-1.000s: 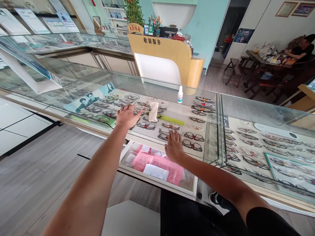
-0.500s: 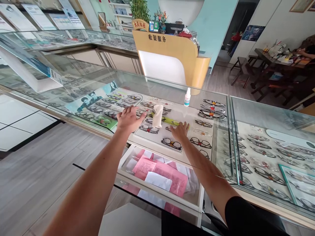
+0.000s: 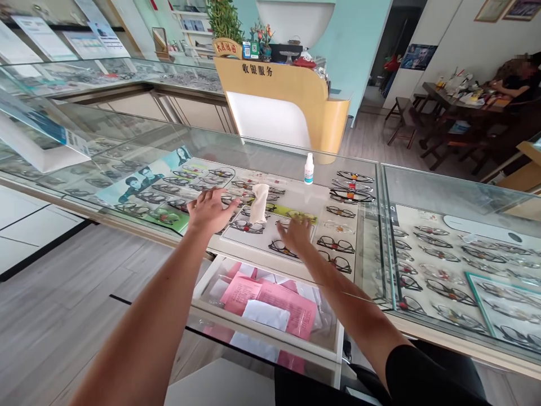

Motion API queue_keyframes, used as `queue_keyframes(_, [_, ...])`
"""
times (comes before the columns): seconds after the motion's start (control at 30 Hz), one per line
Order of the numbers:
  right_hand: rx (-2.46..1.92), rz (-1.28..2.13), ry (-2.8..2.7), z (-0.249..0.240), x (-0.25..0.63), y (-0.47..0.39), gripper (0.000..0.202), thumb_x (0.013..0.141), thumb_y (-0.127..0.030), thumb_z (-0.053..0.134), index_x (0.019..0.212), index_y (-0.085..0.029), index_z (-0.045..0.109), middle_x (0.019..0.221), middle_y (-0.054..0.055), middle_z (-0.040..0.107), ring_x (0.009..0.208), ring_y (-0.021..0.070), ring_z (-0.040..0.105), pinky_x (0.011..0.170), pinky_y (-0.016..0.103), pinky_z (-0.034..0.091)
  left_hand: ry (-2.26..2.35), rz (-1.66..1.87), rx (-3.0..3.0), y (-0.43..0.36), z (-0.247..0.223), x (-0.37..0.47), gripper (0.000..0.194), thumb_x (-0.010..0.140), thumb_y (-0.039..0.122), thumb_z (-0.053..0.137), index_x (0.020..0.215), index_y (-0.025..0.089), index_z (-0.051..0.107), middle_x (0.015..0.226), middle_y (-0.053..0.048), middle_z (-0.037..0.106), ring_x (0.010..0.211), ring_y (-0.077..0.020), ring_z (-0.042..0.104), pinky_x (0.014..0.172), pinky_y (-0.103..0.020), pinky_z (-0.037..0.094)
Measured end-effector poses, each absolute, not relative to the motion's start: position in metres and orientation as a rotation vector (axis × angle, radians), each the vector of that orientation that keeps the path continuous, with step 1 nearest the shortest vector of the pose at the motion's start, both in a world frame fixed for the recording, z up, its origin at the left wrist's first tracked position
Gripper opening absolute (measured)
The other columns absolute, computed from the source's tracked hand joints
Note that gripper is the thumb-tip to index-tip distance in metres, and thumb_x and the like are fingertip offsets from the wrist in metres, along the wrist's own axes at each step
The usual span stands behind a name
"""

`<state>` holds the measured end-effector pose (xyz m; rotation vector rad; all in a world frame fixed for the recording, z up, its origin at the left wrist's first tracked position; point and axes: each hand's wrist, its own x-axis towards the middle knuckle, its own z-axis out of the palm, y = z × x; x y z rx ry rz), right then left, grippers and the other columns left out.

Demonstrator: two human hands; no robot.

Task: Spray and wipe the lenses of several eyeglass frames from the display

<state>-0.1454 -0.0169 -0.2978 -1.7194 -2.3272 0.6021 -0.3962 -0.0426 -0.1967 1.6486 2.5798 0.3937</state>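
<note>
My left hand rests on the glass top of the display case, fingers spread, with nothing in it. To its right lies a crumpled cream cloth on the glass. My right hand is over the glass to the right of the cloth, its fingers apart and slightly bent, holding nothing. Beyond it stands a white spray bottle, upright. Rows of eyeglasses show under and around my hands.
An open drawer below the case holds pink papers and plastic bags. A framed sign stands at the left. Past the case is a wooden counter; a person sits at a far table on the right.
The view has shifted right, so the scene sits further left. My right hand has moved slightly nearer to me over the glass. My left hand stays on it, still spread.
</note>
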Motion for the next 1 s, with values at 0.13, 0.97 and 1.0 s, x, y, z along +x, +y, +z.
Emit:
queue_keyframes(0.13, [-1.304,0.94,-2.478,-0.276,-0.12,-0.087,0.042,0.113,-0.047,0.059,0.139,-0.019,0.078,0.153,0.017,0.076,0.141,0.0351,0.069,0.12,0.049,0.054,2.574,0.372,1.653,-0.042,-0.194,-0.396,0.075,0.108,0.064,0.041,0.166,0.018,0.053,0.178,-0.023,0.053,0.171,-0.0419,0.039,0.139,-0.068,0.026])
queue_keyframes(0.97, [-1.657,0.154,-2.595,-0.119,0.067,0.071,0.027,0.11,-0.027,0.072,0.129,-0.015,0.087,0.158,0.017,0.073,0.153,0.0372,0.057,0.126,0.046,0.047,2.562,0.289,1.692,-0.035,-0.192,-0.401,0.084,0.107,0.07,0.034,0.169,0.015,0.047,0.18,-0.025,0.049,0.17,-0.0428,0.039,0.137,-0.067,0.029])
queue_keyframes(1.0, [-1.665,0.172,-2.618,-0.121,0.065,0.08,0.026,0.109,-0.028,0.074,0.127,-0.015,0.087,0.155,0.016,0.076,0.152,0.0363,0.059,0.125,0.045,0.047,2.561,0.294,1.692,-0.035,-0.192,-0.401,0.084,0.107,0.07,0.034,0.169,0.015,0.048,0.18,-0.024,0.049,0.17,-0.0429,0.038,0.137,-0.068,0.029])
